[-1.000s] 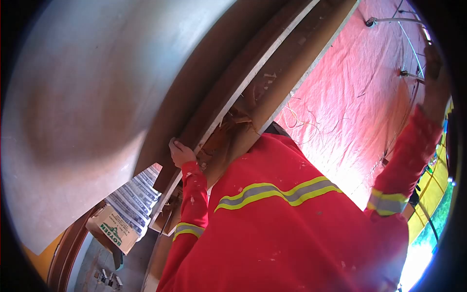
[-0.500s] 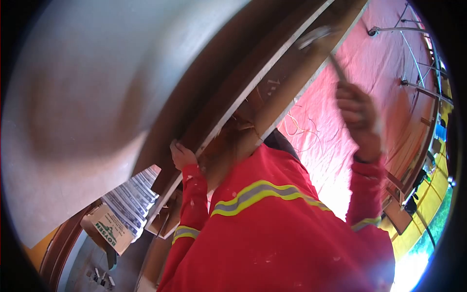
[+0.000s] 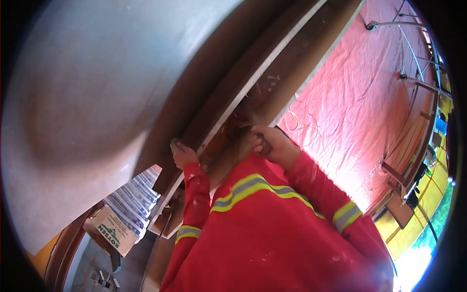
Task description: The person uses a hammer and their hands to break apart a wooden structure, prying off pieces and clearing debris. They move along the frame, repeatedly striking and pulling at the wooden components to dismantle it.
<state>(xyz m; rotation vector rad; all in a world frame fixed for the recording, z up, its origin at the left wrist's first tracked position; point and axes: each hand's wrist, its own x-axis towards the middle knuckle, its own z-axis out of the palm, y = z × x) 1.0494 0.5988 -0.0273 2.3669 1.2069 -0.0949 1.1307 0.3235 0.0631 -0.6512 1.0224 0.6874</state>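
My left hand [image 3: 185, 155] grips the edge of a long brown wooden board [image 3: 214, 114], its fingers curled over the near end. My right hand [image 3: 276, 147] is closed around a hammer, whose handle end [image 3: 264, 144] pokes out of the fist. The hammer's head is blurred and cannot be made out down in the wooden channel. That channel runs between the board and a second, parallel board [image 3: 304, 68]. Dark, splintered-looking wood [image 3: 232, 127] lies between the two hands.
A large pale panel [image 3: 87, 97] fills the left side. Stacked paint cans [image 3: 131, 197] and a Boysen carton [image 3: 111, 229] are at lower left. On the right spreads a pink sheet [image 3: 350, 87], with orange wire [image 3: 292, 119] on it and metal frames with casters [image 3: 372, 25] beyond.
My right hand has swung the hammer down and leftward, from over the pink sheet into the wooden channel. My left hand stays on the board.
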